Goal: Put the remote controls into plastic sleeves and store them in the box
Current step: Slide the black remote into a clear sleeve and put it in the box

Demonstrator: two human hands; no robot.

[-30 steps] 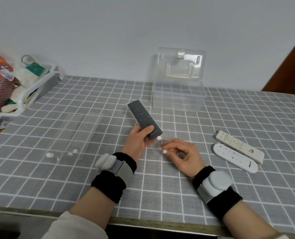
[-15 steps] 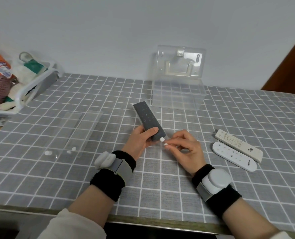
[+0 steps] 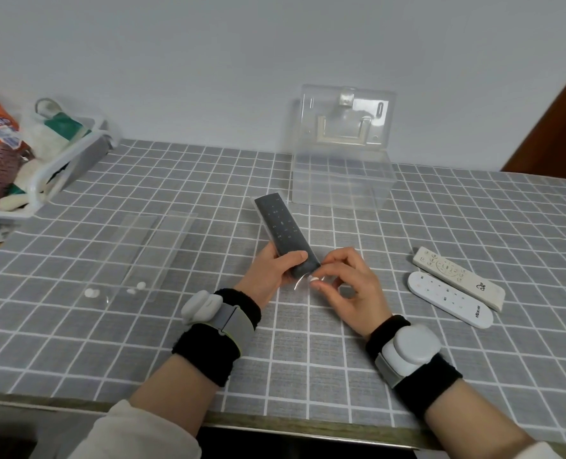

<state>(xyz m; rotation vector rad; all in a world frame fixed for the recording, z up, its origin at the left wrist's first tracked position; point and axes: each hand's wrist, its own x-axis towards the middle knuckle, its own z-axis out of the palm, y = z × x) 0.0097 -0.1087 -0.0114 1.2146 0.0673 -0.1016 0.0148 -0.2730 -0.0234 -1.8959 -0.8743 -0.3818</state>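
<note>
One remote (image 3: 286, 234), sleeved, sits above the tabletop (image 3: 308, 359) in our left hand (image 3: 275, 271), fingers wrapped round it, while our right hand (image 3: 347, 283) pinches the flap (image 3: 303, 280); sealing next, then the box (image 3: 341, 183).

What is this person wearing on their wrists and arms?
Both hands are bare: left hand, right hand. Each wrist has a black fuzzy wristband with a grey strap carrying a rounded pale-grey device. Light cream sleeves show at the bottom edge.

Head cam, looks fwd/down, close over table (image 3: 473, 200).
</note>
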